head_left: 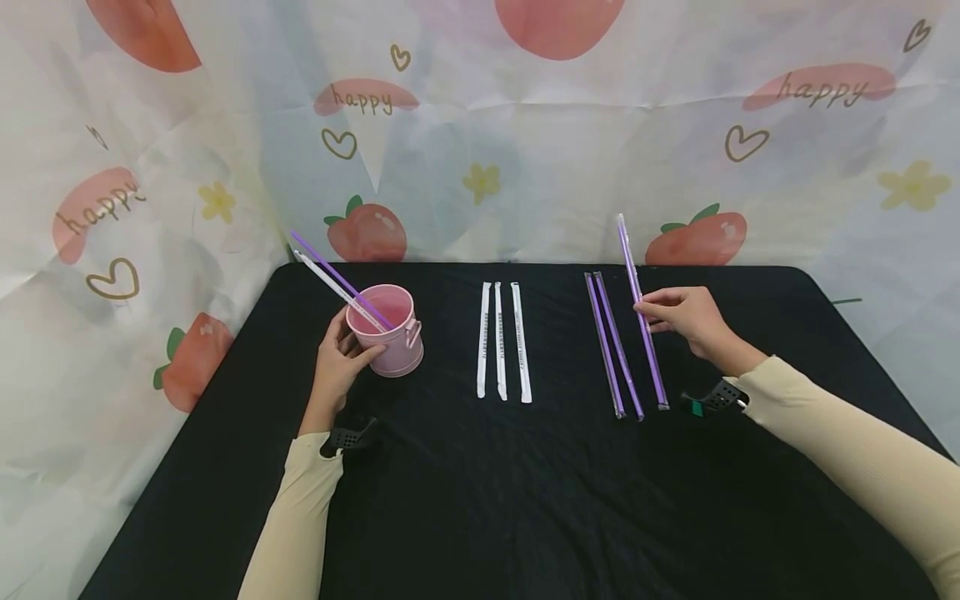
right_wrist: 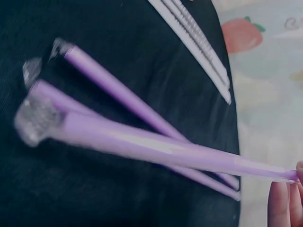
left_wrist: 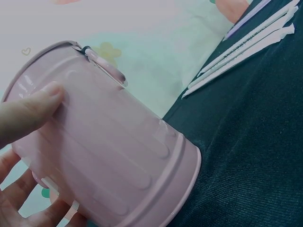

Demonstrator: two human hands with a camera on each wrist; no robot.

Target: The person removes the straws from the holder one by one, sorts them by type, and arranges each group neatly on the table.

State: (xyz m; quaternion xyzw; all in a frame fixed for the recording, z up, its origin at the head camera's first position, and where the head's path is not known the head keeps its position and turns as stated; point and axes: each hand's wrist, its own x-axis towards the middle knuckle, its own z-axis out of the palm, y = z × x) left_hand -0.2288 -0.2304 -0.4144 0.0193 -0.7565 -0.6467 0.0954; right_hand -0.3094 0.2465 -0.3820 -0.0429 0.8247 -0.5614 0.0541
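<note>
My left hand holds a small pink metal bucket at the left of the table. In the left wrist view the thumb presses the side of the bucket below its rim, with the fingers around the far side. One purple straw and a white-wrapped straw lean out of the bucket. On the right, my right hand pinches a purple straw in clear wrap near its middle. In the right wrist view this straw crosses over two more wrapped purple straws.
Three white paper-wrapped straws lie side by side mid-table. Two wrapped purple straws lie just left of the held one. Black cloth covers the table, and a printed curtain hangs behind its back edge.
</note>
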